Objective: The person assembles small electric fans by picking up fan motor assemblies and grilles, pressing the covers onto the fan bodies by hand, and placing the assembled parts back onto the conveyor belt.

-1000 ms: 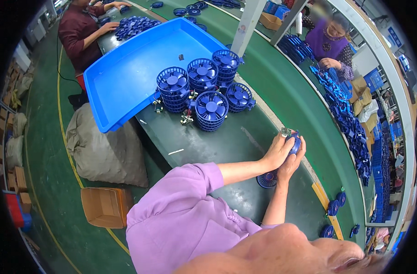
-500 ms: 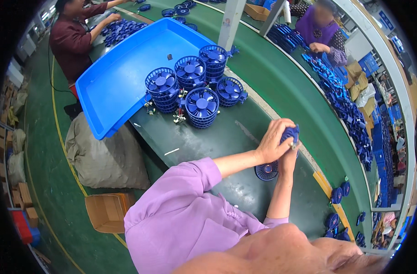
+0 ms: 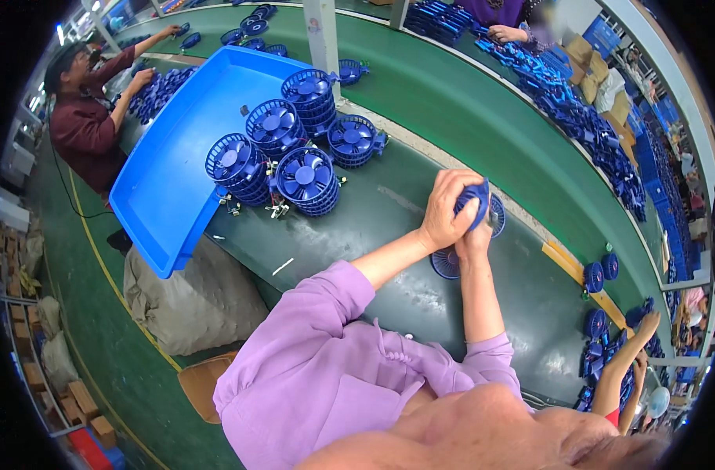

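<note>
Held fan: the blue held fan (image 3: 473, 202) is raised above the desk (image 3: 357, 243), in front of you and right of the middle of the view.
Left hand: your left hand (image 3: 449, 207) is curled over the left side of the held fan, its fingers and thumb wrapped on it.
Right hand: your right hand (image 3: 475, 243) meets the held fan from the near side, below the left; its fingers are mostly hidden, so how far they close I cannot tell.
Lie of the fan: you have it turned nearly edge-on to the view, its longer outline running roughly away from you, with a slight tilt; neither hand is clearly nearer, as both meet at it.
Under your hands: a round blue fan (image 3: 445, 264) shows on the desk, left of your right wrist.
Just beyond: another blue rim (image 3: 497, 215) shows right of the held fan; whether it rests on the desk or is touched, I cannot tell.
Fan stacks: the blue stacks (image 3: 304, 176) stand well apart to your left and farther off, your left hand being nearer, beside the blue tray (image 3: 161, 176).
Right end: more blue fans (image 3: 595, 323) lie near a co-worker's hand (image 3: 649, 323).
</note>
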Motion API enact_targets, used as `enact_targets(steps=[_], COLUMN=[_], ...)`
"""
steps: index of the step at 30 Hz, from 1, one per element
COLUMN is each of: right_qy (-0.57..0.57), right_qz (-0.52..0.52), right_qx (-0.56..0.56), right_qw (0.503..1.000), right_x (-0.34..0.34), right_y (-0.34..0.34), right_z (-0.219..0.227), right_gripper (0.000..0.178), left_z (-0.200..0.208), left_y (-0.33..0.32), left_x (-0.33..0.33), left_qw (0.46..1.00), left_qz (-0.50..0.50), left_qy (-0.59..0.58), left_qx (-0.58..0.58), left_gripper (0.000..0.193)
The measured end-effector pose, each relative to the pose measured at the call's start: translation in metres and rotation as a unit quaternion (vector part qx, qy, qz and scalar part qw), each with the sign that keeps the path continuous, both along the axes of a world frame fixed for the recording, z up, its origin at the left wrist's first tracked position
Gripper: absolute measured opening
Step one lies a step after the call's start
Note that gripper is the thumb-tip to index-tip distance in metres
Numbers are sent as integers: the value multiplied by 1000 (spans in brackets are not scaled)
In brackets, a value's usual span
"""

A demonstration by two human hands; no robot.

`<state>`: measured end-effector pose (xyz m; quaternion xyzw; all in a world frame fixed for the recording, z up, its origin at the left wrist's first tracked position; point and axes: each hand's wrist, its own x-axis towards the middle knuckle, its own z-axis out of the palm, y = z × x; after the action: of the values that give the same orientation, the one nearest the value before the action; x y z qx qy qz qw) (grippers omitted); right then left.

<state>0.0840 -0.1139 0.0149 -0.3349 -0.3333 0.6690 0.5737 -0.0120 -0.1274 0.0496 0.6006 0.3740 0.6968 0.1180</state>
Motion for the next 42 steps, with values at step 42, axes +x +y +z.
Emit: enact_targets(steps=[42], right_qy=[-661], right_qz=[173], right_qx=[449], right_qw=[575], right_x=[68], right_y=[-50], right_z=[39], right_gripper=[90], left_z=[-6], left_y=[188], left_x=[-132], left_qw=[774], left_qz=[281], left_qy=[410], left_qx=[-392], left_gripper=[48])
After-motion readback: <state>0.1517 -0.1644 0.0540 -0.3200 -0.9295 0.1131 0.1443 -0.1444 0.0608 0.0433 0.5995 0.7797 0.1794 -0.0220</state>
